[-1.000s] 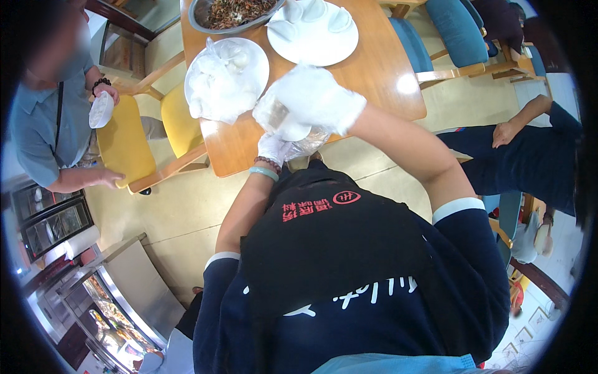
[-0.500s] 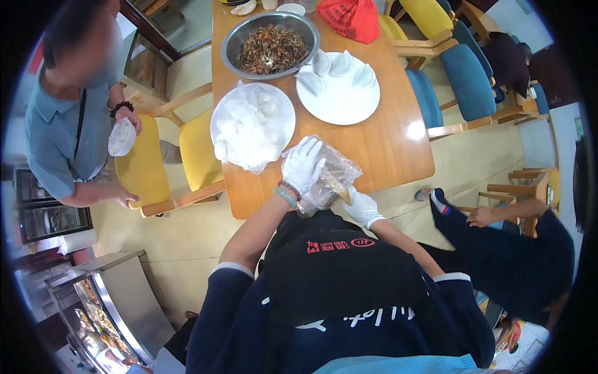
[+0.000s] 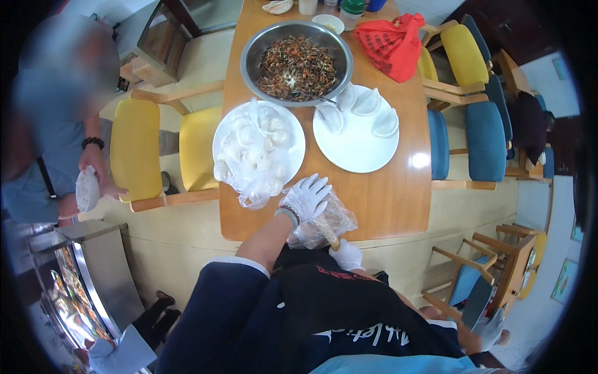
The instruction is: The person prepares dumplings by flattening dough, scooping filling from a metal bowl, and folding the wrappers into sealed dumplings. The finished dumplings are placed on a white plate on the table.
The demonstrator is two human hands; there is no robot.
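At the table's near edge, my gloved left hand [image 3: 305, 199] lies on a crumpled clear plastic bag [image 3: 339, 219], its fingers stretched out. A wooden rolling pin [image 3: 329, 234] slants across the bag, and my gloved right hand [image 3: 347, 255] closes round its near end. What lies under the plastic is hard to make out. Beyond my left hand, a white plate [image 3: 298, 143] carries pale dough balls [image 3: 246, 140] under clear plastic. Right of it, another white plate [image 3: 355, 153] holds several folded white dumplings [image 3: 366, 103] along its far rim.
A steel bowl [image 3: 248, 62] of dark shredded filling with a spoon [image 3: 317, 96] stands farther back on the table. Beside it are a red bag [image 3: 392, 47] and a small bowl [image 3: 328, 23]. Yellow chairs [image 3: 134, 146] line the left side, where a person holds a white bowl [image 3: 87, 190].
My view has shifted, so the table sits lower. My left hand's fingers are more spread on the bag. The person at left has lowered the white bowl. The person at right has moved lower.
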